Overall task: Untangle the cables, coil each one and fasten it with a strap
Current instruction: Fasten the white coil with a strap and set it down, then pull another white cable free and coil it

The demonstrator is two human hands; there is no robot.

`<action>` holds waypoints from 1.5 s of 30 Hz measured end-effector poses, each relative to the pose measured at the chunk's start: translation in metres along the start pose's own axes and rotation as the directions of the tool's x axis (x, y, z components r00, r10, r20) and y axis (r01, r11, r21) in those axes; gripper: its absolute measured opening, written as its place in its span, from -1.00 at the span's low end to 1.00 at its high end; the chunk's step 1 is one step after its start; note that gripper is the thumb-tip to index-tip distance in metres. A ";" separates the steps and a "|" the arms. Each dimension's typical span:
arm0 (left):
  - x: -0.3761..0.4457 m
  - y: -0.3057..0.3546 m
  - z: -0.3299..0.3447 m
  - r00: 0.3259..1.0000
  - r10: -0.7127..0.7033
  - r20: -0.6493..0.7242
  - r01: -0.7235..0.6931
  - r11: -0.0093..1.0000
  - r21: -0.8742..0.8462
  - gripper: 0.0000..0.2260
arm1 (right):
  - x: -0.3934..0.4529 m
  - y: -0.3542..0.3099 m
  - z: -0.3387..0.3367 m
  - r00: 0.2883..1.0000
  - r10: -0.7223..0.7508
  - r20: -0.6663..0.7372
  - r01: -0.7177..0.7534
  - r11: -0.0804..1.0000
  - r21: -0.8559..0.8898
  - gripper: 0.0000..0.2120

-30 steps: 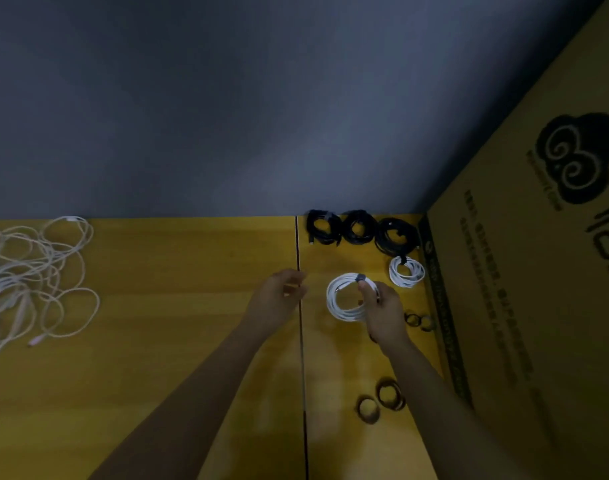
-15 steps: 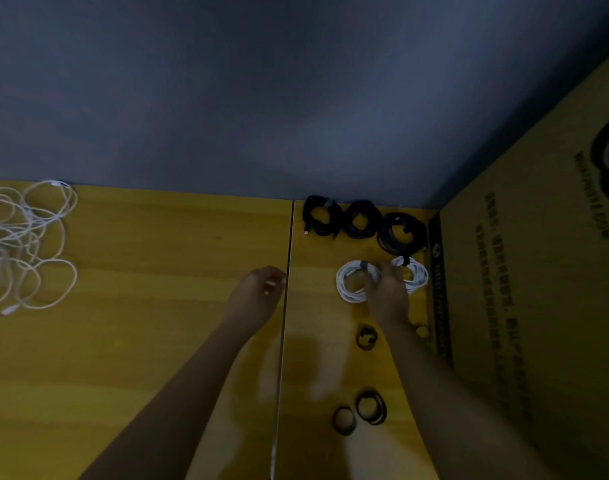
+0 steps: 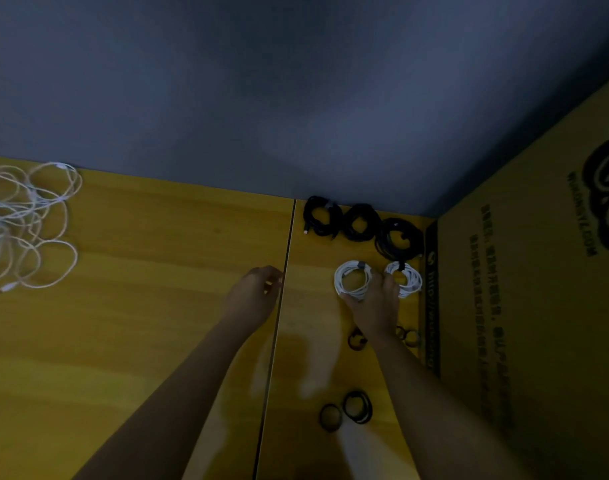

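Note:
A white coiled cable (image 3: pixel 348 276) with a dark strap at its top lies on the yellow table (image 3: pixel 157 323). My right hand (image 3: pixel 375 306) holds its near right side, thumb at the coil's lower left edge and fingers between it and a second strapped white coil (image 3: pixel 409 280). My left hand (image 3: pixel 253 296) hovers loosely curled just left of the table seam and holds nothing. Three black coiled cables (image 3: pixel 360 223) sit in a row behind the white coils. A tangle of loose white cables (image 3: pixel 26 223) lies at the far left.
Several loose black straps lie near my right arm: a pair (image 3: pixel 356 407) close to me, others (image 3: pixel 356 341) by my wrist. A large cardboard box (image 3: pixel 538 306) stands along the right edge. A grey wall (image 3: pixel 296 98) backs the table.
My right hand has carried the white coil to the right and back, setting it beside the smaller white coil. My left hand has let go and drifted left of the seam.

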State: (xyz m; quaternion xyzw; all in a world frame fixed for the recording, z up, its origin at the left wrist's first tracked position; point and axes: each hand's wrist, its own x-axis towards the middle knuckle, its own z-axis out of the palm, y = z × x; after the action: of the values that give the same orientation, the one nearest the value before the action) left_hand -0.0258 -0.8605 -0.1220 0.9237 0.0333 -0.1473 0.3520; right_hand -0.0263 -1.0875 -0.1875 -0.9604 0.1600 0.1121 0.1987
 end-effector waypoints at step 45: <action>-0.145 -0.544 -0.439 0.745 -0.583 -0.322 0.655 0.730 0.193 -0.56 | -0.201 -0.661 0.265 0.231 -0.861 0.452 0.973 0.214 -0.089 -0.50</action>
State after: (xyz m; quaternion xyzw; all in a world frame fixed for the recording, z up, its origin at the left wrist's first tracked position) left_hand -0.1452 -0.1569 -0.1165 0.9109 0.3614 -0.1476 0.1338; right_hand -0.0197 -0.3489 -0.1401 -0.8480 -0.5053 0.1435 0.0710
